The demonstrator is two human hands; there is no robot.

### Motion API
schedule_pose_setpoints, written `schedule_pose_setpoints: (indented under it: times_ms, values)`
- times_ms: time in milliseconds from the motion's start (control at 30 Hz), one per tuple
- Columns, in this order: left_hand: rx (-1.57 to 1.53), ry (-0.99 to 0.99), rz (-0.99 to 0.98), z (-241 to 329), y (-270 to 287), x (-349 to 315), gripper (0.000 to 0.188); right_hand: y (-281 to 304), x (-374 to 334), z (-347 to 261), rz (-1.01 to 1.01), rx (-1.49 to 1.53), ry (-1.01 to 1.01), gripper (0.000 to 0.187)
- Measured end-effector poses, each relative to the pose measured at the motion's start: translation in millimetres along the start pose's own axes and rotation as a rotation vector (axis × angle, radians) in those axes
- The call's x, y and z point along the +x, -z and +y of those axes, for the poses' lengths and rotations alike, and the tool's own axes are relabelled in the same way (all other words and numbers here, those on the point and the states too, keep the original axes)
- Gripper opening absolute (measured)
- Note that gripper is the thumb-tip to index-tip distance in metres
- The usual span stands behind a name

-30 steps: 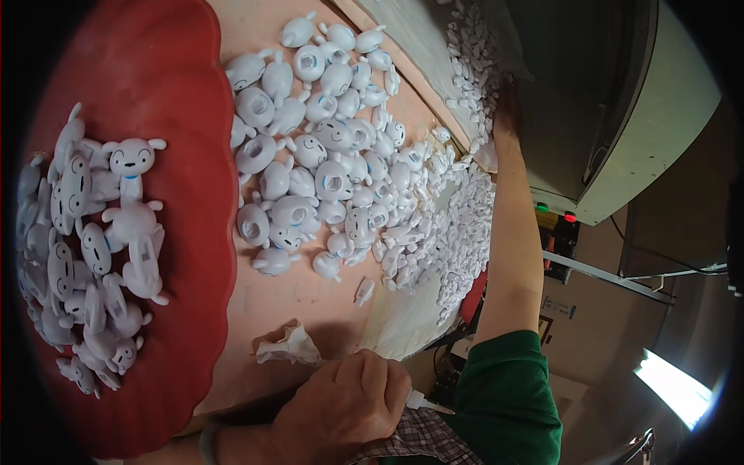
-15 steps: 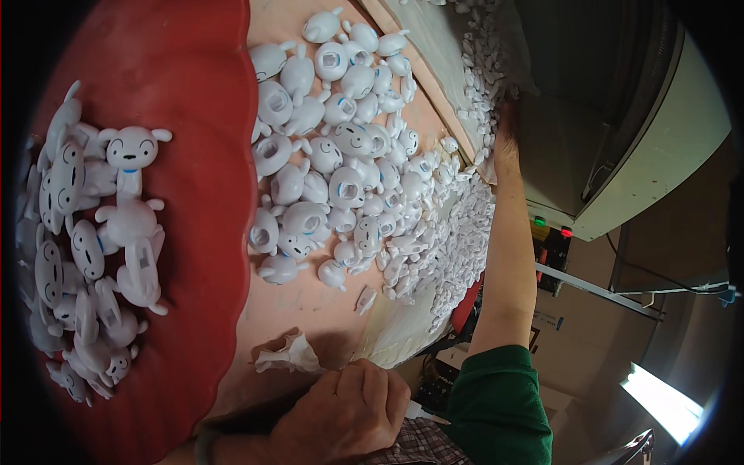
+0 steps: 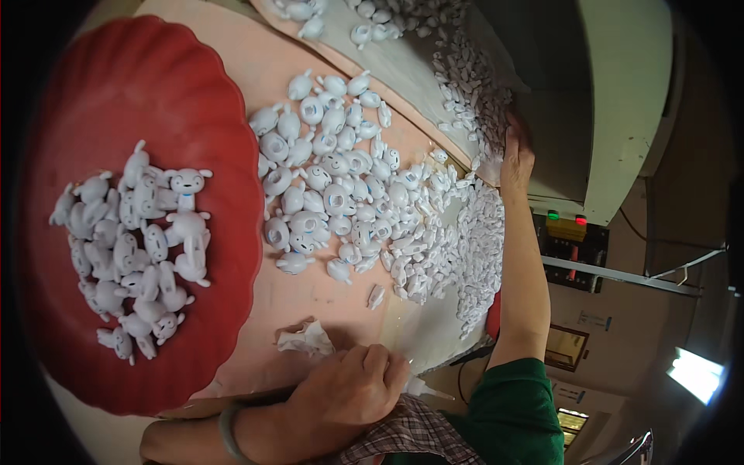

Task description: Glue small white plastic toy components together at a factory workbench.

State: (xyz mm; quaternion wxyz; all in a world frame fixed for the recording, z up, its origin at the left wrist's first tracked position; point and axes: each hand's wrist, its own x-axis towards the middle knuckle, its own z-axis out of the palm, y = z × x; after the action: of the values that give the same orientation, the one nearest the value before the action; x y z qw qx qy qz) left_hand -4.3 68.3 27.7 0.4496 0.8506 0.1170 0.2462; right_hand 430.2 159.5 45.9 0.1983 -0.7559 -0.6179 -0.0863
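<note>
At six o'clock, the left hand (image 3: 350, 387) is gripping a nozzle-tipped bottle (image 3: 420, 387); at two o'clock, the right hand (image 3: 518, 153) is resting beside small white plastic parts (image 3: 473, 108), its grip impossible to tell.

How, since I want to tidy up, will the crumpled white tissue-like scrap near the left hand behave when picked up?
The crumpled white tissue-like scrap is probably floppy, given its creased folds, and likely light, since it looks thin. Its uneven shape suggests it would hardly roll.
</note>
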Motion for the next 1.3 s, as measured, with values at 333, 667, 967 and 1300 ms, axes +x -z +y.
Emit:
schedule_pose_setpoints:
  times_ms: [333, 667, 967, 1300]
  values:
    - [-0.293, 0.137, 0.069, 9, 0, 8, 0.036, 101, -188, -180, -0.345, 0.92, -0.183, 0.03]
    - [-0.277, 0.207, -0.08, 51, -41, -10, 0.036, 77, -289, -228, -0.173, 1.127, -0.084, 0.041]
    - [0.473, 0.152, 0.308, 24, 2, 0, 0.026, 65, -314, -187, 0.027, 1.383, -0.302, 0.046]
    - [0.739, 0.017, 0.229, -17, 11, 31, 0.018, 59, -322, -175, 0.069, 1.423, -0.284, 0.044]
